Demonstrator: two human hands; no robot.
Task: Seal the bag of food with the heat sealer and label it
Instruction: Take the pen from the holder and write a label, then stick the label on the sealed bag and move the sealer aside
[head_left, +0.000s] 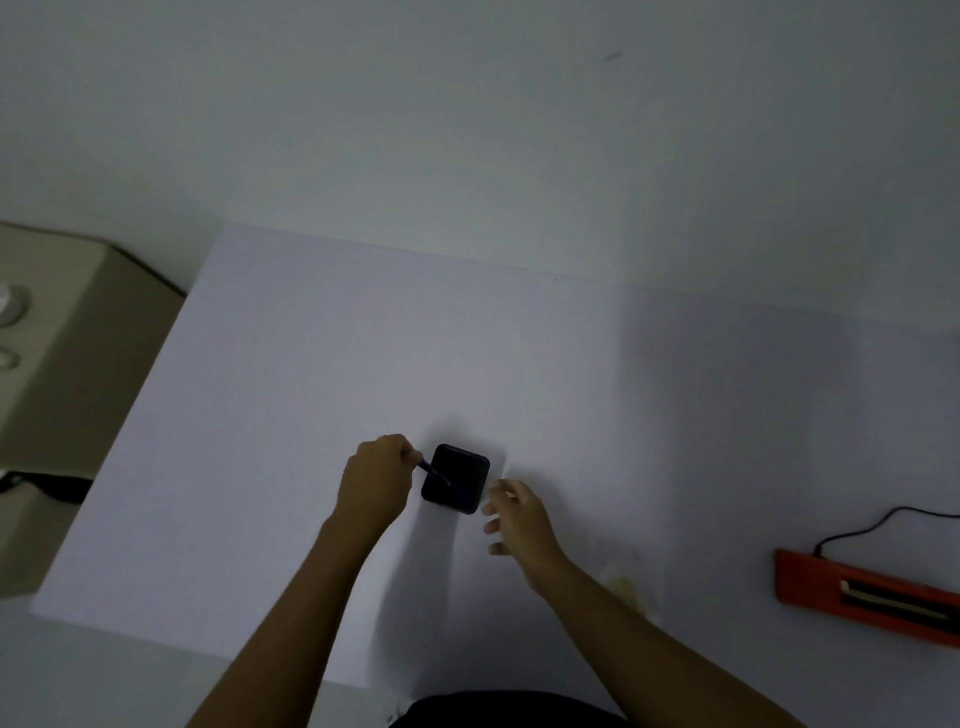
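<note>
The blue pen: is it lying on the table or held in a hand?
Held. The left hand pinches the blue pen at one end; the other end reaches over the black box.

A plain white desk (311, 389), a black square box (464, 475), a dark blue pen (432, 468) and a long orange heat sealer (810, 579) with black cord (905, 510) are showing.

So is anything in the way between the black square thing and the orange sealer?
Only the person's own right hand, open just beside the dark square packet on that side. Beyond it, nothing visible lies on the white table before the orange heat sealer.
</note>
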